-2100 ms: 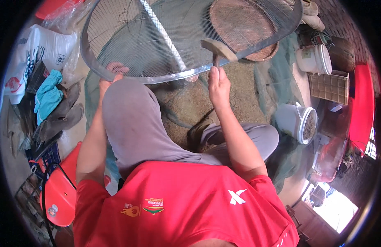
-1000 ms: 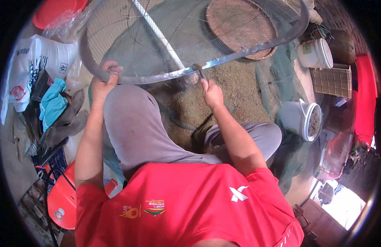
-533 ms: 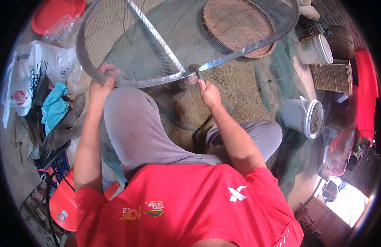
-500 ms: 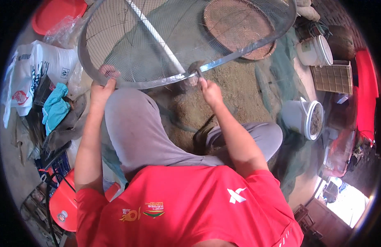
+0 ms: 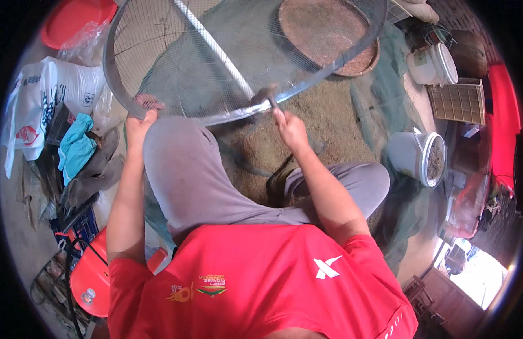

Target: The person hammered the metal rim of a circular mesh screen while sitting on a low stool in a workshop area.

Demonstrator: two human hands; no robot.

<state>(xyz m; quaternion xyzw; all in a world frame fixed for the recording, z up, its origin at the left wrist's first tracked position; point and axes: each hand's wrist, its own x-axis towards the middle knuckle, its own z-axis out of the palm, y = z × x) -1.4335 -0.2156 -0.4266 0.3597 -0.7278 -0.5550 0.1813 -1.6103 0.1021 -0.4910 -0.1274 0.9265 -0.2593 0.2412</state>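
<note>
A large round wire-mesh sieve with a grey rim is tilted up in front of me, its near edge close to my raised left knee. Across its mesh runs a white bar that meets the near rim. My left hand is closed round the rim at the left, with fingertips on the mesh side. In my right hand is a hammer, gripped by its handle. The hammer's head is at the near rim, by the bar's end; whether it touches is blurred.
Brown grain-like material lies on green netting below. A flat woven tray sits beyond the sieve. To the right stand a white bucket, a lidded bucket and a wicker box. White sacks and a red stool are at left.
The sieve's right side has shifted a little left, showing more of the netting and tray. My left hand keeps its hold, and the hammer remains by the rim.
</note>
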